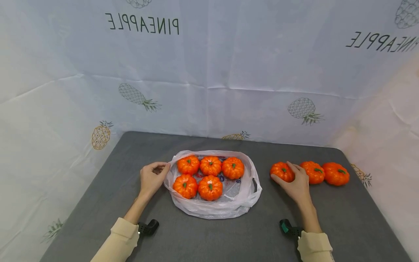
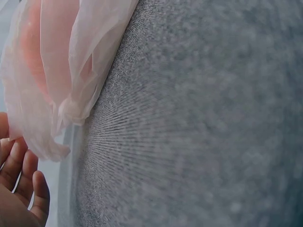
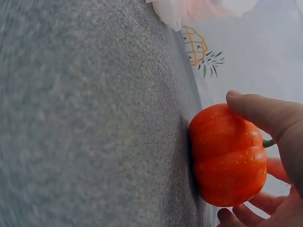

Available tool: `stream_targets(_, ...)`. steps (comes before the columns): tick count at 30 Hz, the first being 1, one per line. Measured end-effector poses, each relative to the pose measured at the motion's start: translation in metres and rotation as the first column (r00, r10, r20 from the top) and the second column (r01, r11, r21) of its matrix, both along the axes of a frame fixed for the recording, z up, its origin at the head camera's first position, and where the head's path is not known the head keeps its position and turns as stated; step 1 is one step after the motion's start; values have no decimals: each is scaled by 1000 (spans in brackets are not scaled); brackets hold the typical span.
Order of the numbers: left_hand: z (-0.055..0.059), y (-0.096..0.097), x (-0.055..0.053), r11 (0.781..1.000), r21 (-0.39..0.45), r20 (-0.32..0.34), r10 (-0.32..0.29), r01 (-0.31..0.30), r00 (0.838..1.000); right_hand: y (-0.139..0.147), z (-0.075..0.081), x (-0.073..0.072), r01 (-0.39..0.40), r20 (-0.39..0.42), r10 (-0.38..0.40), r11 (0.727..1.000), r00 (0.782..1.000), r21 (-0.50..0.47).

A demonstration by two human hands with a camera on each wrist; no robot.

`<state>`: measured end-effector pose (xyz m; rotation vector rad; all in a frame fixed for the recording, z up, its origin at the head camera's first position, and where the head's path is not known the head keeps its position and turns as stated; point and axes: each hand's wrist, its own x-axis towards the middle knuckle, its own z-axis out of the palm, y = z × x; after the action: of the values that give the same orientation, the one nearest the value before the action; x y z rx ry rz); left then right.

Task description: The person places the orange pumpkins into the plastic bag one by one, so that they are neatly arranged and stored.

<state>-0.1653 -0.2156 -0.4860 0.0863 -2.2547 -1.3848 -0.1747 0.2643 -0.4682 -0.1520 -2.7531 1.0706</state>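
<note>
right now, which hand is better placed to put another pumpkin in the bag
Probably the right: the right hand grips a pumpkin outside the bag, with two more pumpkins close by, while the left hand pinches the bag's edge.

Saw a translucent white plastic bag (image 1: 212, 211) spread open in the middle, with a crumpled rim. Counted five glossy, ribbed orange pumpkins (image 1: 210, 190) inside, with green stems: three in a far row, two in a near row. Found a sixth pumpkin (image 1: 280, 172) upright to the right, and two more pumpkins (image 1: 335, 174) farther right, side by side, tipped with stems rightward.
</note>
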Motion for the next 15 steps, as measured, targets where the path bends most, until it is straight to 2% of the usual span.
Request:
stream_targets(8, -1, 1, -2, 1000, -17, -10, 2, -2, 1000, 1, 1, 2, 2, 44, -1, 1000, 999, -14)
stream_targets(15, -1, 0, -2, 1000, -19, -13, 0, 0, 1000, 2, 2, 2, 26, 48, -25, 999, 999, -20)
